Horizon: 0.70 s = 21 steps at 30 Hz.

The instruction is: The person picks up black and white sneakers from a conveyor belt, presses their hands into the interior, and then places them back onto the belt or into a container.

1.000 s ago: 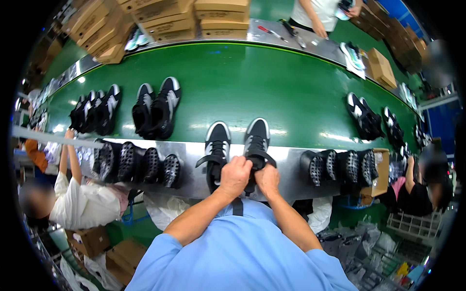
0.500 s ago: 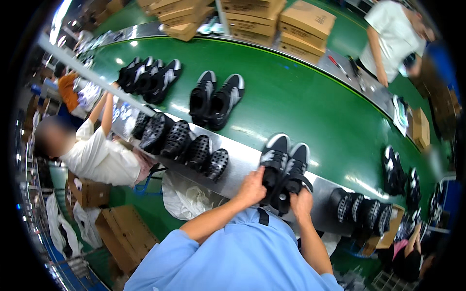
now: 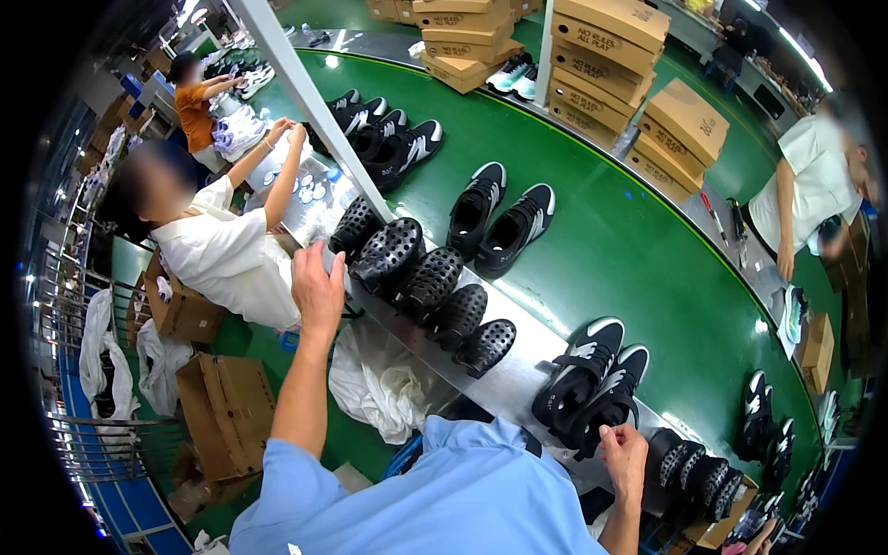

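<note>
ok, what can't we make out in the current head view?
All head view:
Right hand: its curled fingers hide whether they grip the nearest shoe.
Right forearm: cut off by the lower edge.
Far shoes: heels partly hidden by the white post.
Top box: any contents hidden by its closed lid.

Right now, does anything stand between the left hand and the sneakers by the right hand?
Yes: in the head view, a row of black perforated forms on the metal ledge lies between the left hand and those sneakers.
</note>
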{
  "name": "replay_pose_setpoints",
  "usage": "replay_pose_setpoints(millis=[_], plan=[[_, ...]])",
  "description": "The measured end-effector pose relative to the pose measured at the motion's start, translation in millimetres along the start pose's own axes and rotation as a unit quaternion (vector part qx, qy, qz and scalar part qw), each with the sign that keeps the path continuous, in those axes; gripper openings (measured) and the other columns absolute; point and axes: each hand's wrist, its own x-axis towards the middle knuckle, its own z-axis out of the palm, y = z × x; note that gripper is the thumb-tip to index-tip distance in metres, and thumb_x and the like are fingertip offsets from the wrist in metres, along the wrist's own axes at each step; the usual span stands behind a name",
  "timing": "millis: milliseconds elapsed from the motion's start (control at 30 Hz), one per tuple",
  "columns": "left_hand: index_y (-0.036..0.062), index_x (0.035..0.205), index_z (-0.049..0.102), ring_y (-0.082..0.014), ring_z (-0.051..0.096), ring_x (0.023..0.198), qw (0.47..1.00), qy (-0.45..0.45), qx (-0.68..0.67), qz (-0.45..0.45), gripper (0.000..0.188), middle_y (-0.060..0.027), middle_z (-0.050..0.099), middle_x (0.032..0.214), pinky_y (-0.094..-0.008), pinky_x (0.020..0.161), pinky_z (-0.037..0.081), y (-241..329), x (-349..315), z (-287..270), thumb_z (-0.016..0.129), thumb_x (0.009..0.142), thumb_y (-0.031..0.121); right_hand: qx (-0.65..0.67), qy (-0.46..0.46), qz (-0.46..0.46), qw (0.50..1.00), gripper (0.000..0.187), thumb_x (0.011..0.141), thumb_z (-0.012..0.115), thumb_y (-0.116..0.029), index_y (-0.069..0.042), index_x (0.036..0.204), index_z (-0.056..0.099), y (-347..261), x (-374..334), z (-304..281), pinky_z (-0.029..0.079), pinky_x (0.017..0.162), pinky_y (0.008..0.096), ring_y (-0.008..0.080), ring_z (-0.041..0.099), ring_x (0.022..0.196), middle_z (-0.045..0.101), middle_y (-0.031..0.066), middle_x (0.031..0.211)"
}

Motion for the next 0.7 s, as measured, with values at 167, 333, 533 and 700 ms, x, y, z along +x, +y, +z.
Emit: replay_pose_setpoints(millis=[167,333,533,700], plan=[[-0.002,0.128,0.066,-0.0392,0.062,0.108,0.997,-0.043,0.069,0.01,0.06,-0.0198,0.065,0.116,-0.0507,0.096,0.05,-74.6,21.4,67.8,0.082,0.085,0.037,0.021,-0.035,-0.025,0.999,0.032,0.096,0.074,-0.026,0.005,0.094,0.069,-22.7,-3.5,22.5,0.054,0.055,0.03,0.0137,0.065,0.06,0.07,0.0106,0.074],[-0.0003,0.121,0.071,-0.0403,0.064,0.109,0.995,-0.057,0.0,-0.085,0.049,-0.0207,0.069,0.111,-0.0463,0.096,0.05,-71.2,32.5,50.5,0.082,0.085,0.032,0.009,-0.03,-0.021,0.999,0.032,0.096,0.074,-0.025,0.006,0.094,0.069,-29.5,-11.3,28.1,0.054,0.057,0.029,0.0136,0.065,0.061,0.071,0.0116,0.075],[-0.0046,0.12,0.068,-0.0344,0.064,0.102,0.994,0.051,-0.1,-0.015,0.049,-0.0182,0.067,0.112,-0.0427,0.089,0.053,43.5,-23.2,-82.0,0.087,0.081,0.016,0.151,-0.087,-0.03,0.984,0.035,0.098,0.072,-0.025,0.003,0.118,0.065,-67.2,-20.8,35.4,0.055,0.069,0.0275,0.014,0.068,0.081,0.072,0.0097,0.096],[-0.0047,0.116,0.069,-0.0331,0.064,0.096,0.91,-0.14,-0.308,0.238,0.058,-0.0149,0.066,0.111,-0.0389,0.08,0.055,185.4,-98.0,-61.0,0.093,0.067,0.012,0.528,-0.245,-0.053,0.811,0.051,0.102,0.071,-0.022,-0.002,0.143,0.048,-123.0,-18.1,82.5,0.053,0.097,0.0298,0.0159,0.063,0.115,0.065,0.0085,0.128]])
